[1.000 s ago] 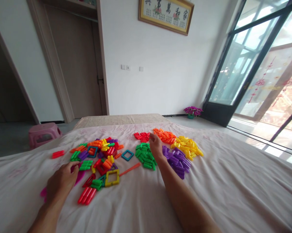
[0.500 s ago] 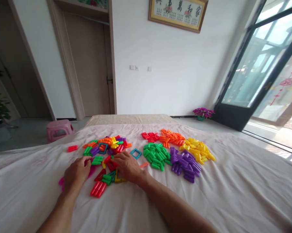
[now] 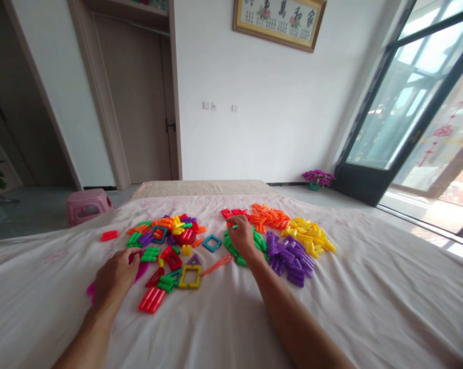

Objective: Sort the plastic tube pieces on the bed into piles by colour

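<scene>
Over green pieces (image 3: pixel 260 243) | right hand (image 3: pixel 242 236) half-curled | left hand (image 3: pixel 116 272) half-curled, partly hiding magenta item (image 3: pixel 141 272) | both holds unclear

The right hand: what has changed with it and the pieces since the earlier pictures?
The right hand moved rightward from the mixed pieces to the green pile. The orange pieces that lay on the red square are gone from there; something orange shows at this hand's fingertips, perhaps held. The left hand stays beside the magenta thing; the purple pile and yellow pile look the same.
</scene>
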Action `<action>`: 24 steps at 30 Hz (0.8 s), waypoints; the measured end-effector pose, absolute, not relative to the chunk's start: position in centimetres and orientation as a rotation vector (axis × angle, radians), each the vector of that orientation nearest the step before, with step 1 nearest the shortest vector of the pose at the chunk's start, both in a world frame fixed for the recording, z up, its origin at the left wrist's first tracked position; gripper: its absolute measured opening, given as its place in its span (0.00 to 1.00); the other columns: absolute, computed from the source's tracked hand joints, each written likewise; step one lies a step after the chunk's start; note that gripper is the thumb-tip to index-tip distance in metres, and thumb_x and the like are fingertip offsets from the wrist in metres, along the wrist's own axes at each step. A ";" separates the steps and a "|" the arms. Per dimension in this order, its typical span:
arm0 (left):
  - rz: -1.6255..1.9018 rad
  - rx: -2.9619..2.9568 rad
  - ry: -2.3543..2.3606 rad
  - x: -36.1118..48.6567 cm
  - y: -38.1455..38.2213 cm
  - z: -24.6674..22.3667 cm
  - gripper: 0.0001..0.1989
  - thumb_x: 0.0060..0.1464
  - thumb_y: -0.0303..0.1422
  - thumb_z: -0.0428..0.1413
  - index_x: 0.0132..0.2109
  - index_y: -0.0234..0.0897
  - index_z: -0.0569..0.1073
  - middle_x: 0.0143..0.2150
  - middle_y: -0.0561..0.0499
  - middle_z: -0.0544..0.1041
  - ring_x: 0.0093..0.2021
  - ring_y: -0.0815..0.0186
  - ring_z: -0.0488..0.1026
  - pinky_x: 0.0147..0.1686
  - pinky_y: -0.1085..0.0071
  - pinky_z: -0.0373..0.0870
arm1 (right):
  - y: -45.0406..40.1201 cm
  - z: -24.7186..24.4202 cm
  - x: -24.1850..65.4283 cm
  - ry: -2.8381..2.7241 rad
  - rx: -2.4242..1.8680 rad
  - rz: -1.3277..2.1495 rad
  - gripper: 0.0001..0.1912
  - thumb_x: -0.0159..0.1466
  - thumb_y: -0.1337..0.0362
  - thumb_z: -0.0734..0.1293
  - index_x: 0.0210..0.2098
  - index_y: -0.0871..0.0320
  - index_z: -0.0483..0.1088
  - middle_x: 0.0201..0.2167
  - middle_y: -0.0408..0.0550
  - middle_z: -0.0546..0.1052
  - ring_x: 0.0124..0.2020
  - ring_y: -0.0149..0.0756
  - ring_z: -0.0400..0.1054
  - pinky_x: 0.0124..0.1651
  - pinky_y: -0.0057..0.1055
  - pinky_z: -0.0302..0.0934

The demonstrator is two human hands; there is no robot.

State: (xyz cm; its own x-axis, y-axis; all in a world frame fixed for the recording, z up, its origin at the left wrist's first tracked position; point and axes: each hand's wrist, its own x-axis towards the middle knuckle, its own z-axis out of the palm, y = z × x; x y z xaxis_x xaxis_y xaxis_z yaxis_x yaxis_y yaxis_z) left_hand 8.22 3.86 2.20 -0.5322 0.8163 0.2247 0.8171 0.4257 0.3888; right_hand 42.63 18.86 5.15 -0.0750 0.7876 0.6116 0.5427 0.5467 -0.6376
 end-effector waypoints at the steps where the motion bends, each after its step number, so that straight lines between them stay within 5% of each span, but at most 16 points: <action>1: -0.726 -1.520 -2.654 8.2 3.9 2.2 0.22 0.63 0.41 0.44 0.52 0.41 0.79 0.54 0.43 0.81 0.51 0.55 0.78 0.43 0.65 0.68 | 19.7 5.4 44.1 -1.673 -1.161 0.263 0.16 0.58 0.73 0.63 0.40 0.59 0.79 0.43 0.53 0.77 0.46 0.41 0.72 0.54 0.38 0.67; 7: -0.719 -1.529 -2.643 8.2 3.9 2.0 0.23 0.64 0.41 0.43 0.54 0.41 0.78 0.54 0.43 0.80 0.51 0.54 0.77 0.43 0.64 0.68 | 22.3 6.2 49.4 -1.301 -1.270 0.149 0.23 0.58 0.71 0.61 0.51 0.61 0.76 0.58 0.60 0.70 0.57 0.44 0.68 0.57 0.42 0.66; 13: -0.725 -1.534 -2.641 8.0 4.0 1.8 0.22 0.63 0.41 0.43 0.53 0.41 0.78 0.54 0.43 0.80 0.51 0.54 0.77 0.44 0.63 0.68 | 18.1 5.7 42.8 -1.789 -1.078 0.322 0.20 0.59 0.75 0.60 0.44 0.56 0.79 0.46 0.51 0.80 0.49 0.41 0.73 0.58 0.40 0.65; 24: -0.731 -1.517 -2.642 7.9 4.1 1.8 0.23 0.63 0.43 0.43 0.52 0.43 0.79 0.54 0.43 0.81 0.50 0.52 0.78 0.43 0.62 0.69 | 11.0 4.4 35.2 -2.527 -0.722 0.311 0.15 0.66 0.72 0.65 0.49 0.53 0.78 0.48 0.48 0.81 0.50 0.39 0.72 0.60 0.35 0.60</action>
State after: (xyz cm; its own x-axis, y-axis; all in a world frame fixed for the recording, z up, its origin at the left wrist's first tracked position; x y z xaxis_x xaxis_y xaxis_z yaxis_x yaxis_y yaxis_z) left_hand 7.88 4.10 1.75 -0.5310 0.8148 0.2327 0.8185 0.4221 0.3896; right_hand 35.22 10.98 4.44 -0.7399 0.5456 0.3936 0.4339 0.8341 -0.3407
